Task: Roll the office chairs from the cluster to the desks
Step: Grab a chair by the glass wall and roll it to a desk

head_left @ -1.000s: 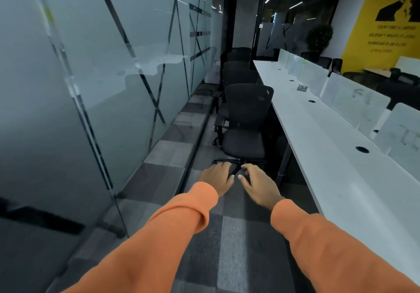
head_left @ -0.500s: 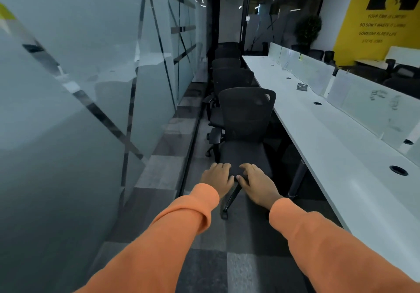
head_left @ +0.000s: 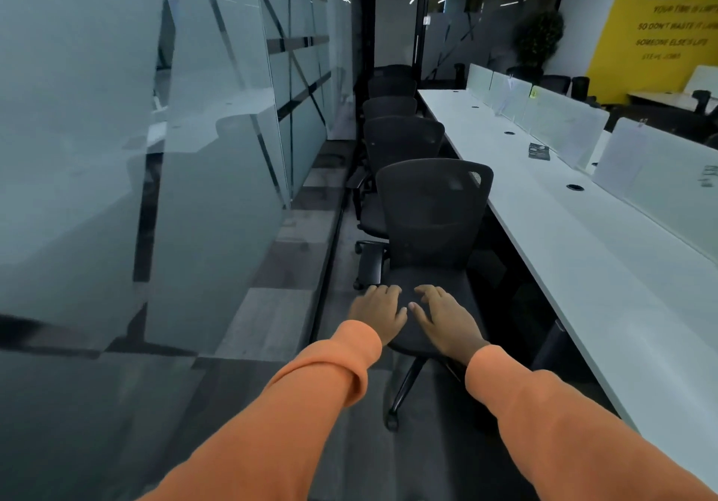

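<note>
A black mesh-backed office chair [head_left: 431,216] stands in the aisle facing me, its seat right below my hands. My left hand [head_left: 379,312] and my right hand [head_left: 447,318] hover side by side over the seat's front, palms down and fingers relaxed; I cannot tell whether they touch it. Behind it a line of several more black chairs [head_left: 400,143] runs down the aisle. The long white desk [head_left: 582,236] stretches along the right, next to the chairs.
A frosted glass wall [head_left: 175,150] closes off the left side of the narrow aisle. White divider panels [head_left: 559,119] stand along the desk's far edge. A dark card [head_left: 539,151] lies on the desk. More chairs and a yellow wall are at the far right.
I have come closer to the nearest chair; both outstretched hands, earlier short of the seat, now lie over its front. The chair itself does not seem to have rolled.
</note>
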{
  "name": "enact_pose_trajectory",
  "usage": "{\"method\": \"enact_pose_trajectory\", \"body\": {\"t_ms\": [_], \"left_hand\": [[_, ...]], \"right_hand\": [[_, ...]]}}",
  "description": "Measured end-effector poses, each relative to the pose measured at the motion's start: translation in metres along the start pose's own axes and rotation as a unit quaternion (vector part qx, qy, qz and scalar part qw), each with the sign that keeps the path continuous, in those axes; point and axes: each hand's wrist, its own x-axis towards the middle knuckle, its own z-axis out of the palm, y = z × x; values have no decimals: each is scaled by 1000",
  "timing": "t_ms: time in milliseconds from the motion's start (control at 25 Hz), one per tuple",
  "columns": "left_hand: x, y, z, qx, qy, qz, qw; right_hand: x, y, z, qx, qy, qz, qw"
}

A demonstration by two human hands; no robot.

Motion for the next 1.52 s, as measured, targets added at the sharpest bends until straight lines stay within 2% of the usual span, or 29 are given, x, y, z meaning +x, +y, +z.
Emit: {"method": "enact_pose_trajectory", "body": {"t_ms": [480,760,1080,1360,1520], "left_hand": [[251,-63,33,-10,-21,-34,999],[394,-133,58,-45,-26,-13,999],[579,-238,91,-115,-77,-10,990],[698,-263,105,-171,-49,-35,984],[743,-260,118,-172,-116,-43,977]], "right_hand": [[258,88,13,43,-64,24,997],[401,105,49,45,-73,41,995],[569,115,94,21,-64,99,993],[653,126,116,34,-66,151,986],[673,136,121,36,-78,186,979]]}}
